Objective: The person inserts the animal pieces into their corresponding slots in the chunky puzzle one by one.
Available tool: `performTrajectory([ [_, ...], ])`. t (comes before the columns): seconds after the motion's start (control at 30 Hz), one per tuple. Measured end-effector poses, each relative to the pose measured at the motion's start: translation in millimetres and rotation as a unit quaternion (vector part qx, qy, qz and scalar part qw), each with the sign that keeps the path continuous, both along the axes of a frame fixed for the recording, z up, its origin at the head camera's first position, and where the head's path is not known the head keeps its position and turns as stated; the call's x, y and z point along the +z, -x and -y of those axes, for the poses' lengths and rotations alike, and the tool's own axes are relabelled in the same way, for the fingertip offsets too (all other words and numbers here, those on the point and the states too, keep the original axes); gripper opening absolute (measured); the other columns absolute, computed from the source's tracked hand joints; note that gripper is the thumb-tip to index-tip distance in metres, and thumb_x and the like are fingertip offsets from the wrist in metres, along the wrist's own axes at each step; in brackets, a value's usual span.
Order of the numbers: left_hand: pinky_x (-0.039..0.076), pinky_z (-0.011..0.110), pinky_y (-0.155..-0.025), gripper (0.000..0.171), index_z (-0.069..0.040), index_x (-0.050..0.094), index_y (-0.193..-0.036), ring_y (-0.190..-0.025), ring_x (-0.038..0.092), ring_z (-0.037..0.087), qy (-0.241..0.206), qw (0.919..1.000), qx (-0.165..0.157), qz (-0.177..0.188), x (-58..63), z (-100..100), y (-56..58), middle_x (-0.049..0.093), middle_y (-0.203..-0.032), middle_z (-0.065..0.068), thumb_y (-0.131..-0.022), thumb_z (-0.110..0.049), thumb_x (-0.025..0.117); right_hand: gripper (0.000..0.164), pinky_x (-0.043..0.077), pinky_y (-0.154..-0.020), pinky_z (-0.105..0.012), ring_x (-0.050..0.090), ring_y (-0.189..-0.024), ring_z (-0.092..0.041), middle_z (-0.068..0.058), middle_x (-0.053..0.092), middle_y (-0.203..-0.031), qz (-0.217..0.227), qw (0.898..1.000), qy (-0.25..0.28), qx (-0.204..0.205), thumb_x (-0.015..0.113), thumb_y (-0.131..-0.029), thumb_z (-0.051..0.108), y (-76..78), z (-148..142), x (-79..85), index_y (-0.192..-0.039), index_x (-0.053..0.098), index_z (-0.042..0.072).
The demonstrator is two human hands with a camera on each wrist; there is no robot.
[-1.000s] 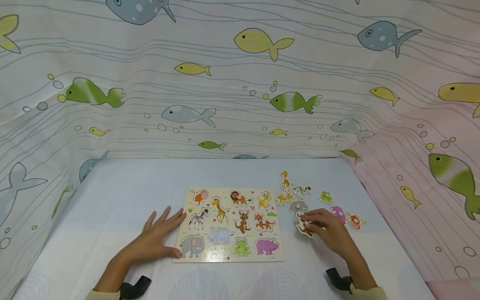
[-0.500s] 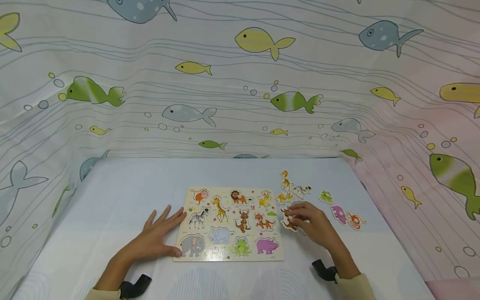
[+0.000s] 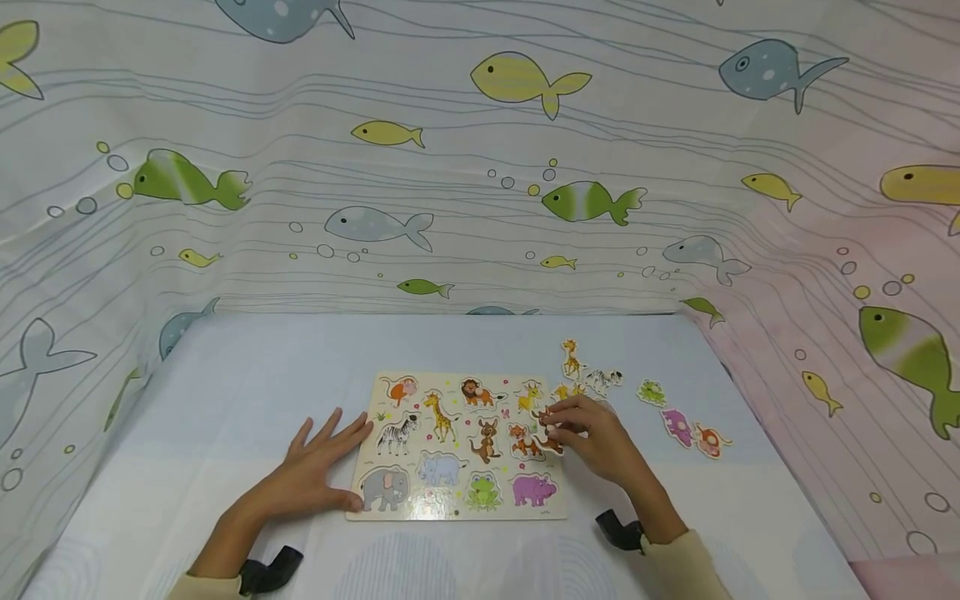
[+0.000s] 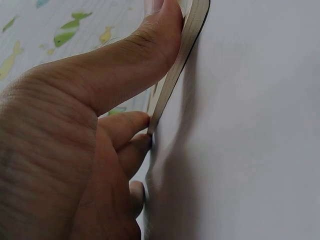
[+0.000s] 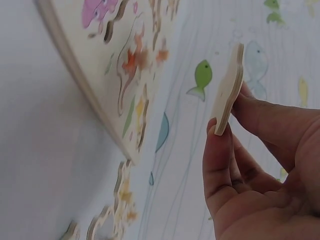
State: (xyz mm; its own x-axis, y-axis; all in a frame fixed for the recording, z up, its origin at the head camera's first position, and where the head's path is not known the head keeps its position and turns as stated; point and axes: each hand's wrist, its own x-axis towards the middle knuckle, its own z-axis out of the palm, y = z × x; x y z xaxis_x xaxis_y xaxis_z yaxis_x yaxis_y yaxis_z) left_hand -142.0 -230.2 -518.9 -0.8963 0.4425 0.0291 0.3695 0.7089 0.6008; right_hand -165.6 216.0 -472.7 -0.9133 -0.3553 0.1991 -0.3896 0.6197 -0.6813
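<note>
A wooden animal puzzle board (image 3: 517, 514) lies flat on the table in the head view, with animal pictures and cut-out outlines. My left hand (image 3: 318, 471) rests at its left side, fingers spread, thumb and fingertips at the edge. In the left wrist view the thumb (image 4: 160, 40) lies against the board's edge (image 4: 172, 75). My right hand (image 3: 600, 442) pinches a brown kangaroo puzzle piece (image 3: 550, 440) between thumb and fingers, over the board's right side by the tiger picture. The right wrist view shows the piece (image 5: 230, 92) tilted up, its plain wooden back visible, raised off the board.
Right of the board lie loose pieces: a giraffe (image 3: 571, 360), a zebra (image 3: 604, 381), a yellow animal piece (image 3: 566, 390), a frog (image 3: 651, 392), a purple hippo (image 3: 677, 427) and an orange monkey (image 3: 708, 441). A grey piece is mostly hidden behind my right hand. Fish-print cloth surrounds the table.
My right hand has carried the kangaroo piece leftward from beside the loose pieces to over the board's right edge. The left hand has stayed in place.
</note>
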Motion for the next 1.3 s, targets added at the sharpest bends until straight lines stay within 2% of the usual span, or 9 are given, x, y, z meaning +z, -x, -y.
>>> performTrajectory([
  [0.37, -0.004, 0.071, -0.116, 0.112, -0.012, 0.042, -0.153, -0.149, 0.011, 0.057, 0.000, 1.0000, 0.000, 0.006, 2.8, -1, 0.0, 0.035, -0.160, 0.017, -0.060, -0.060, 0.083, 0.025, 0.058, -0.075, -0.023, 0.070, -0.089, -0.016, -0.005, 0.066, -0.113, -0.002, 0.999, -0.008, 0.032, 0.075, -0.087, 0.009, 2.5, 31, 0.2, -0.112, 0.076, 0.011],
  [0.53, -0.004, 0.072, -0.116, 0.113, -0.012, 0.042, -0.153, -0.149, 0.012, 0.056, 0.002, 1.0000, 0.002, 0.007, 2.8, -1, 0.0, 0.035, -0.160, 0.017, -0.059, -0.061, 0.084, 0.022, 0.058, -0.077, -0.022, 0.069, -0.092, -0.017, -0.005, 0.066, -0.115, 0.015, 0.999, -0.009, 0.040, 0.073, -0.089, 0.011, 2.4, 40, -2.0, -0.111, 0.076, 0.011],
  [1.03, -0.007, 0.070, -0.117, 0.114, -0.012, 0.042, -0.152, -0.149, 0.011, 0.056, 0.007, 0.9999, 0.006, 0.011, -2.9, 0, 2.1, 0.035, -0.160, 0.017, -0.058, -0.061, 0.084, 0.015, 0.056, -0.071, -0.020, 0.065, -0.089, -0.014, -0.003, 0.065, -0.112, 0.044, 0.998, 0.005, 0.048, 0.072, -0.091, 0.009, 5.4, 63, -9.3, -0.104, 0.077, 0.010],
  [1.3, -0.006, 0.070, -0.117, 0.114, -0.012, 0.043, -0.152, -0.149, 0.012, 0.056, 0.006, 0.9999, 0.006, 0.007, -1.6, 0, 1.0, 0.036, -0.160, 0.017, -0.058, -0.061, 0.084, 0.014, 0.053, -0.064, -0.019, 0.060, -0.079, -0.008, -0.003, 0.064, -0.109, 0.067, 0.997, -0.008, 0.036, 0.072, -0.091, 0.009, 7.8, 73, -13.2, -0.104, 0.078, 0.011],
])
